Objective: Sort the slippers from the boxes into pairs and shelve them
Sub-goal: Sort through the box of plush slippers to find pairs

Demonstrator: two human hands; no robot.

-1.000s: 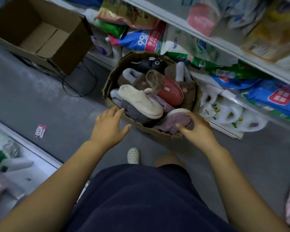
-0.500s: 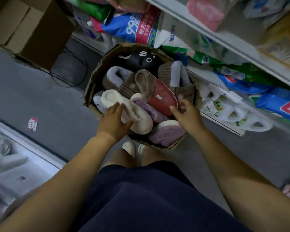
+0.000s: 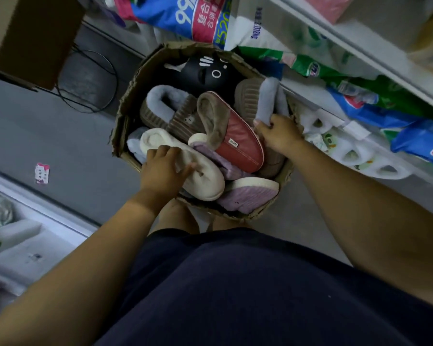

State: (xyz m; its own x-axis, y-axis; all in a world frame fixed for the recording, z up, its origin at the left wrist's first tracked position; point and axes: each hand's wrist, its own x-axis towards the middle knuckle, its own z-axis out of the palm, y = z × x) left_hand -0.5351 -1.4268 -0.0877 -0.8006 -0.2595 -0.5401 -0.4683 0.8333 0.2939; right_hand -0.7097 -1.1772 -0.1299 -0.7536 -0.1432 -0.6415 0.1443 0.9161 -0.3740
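Barely begun (torn brown cardboard box [image 3: 125, 106] brimful, nothing paired): left hand [image 3: 164, 168] clasps a cream plush slipper [image 3: 205, 182], right hand [image 3: 279, 136] grips a grey-lined brown ribbed slipper [image 3: 269, 98].

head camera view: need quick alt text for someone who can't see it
Seen from above, a person reaches into a cardboard box full of mixed slippers, the left hand gripping a cream slipper and the right hand gripping a brown slipper with grey lining. A red slipper lies between the two, and shelves of packaged goods stand beside the box.
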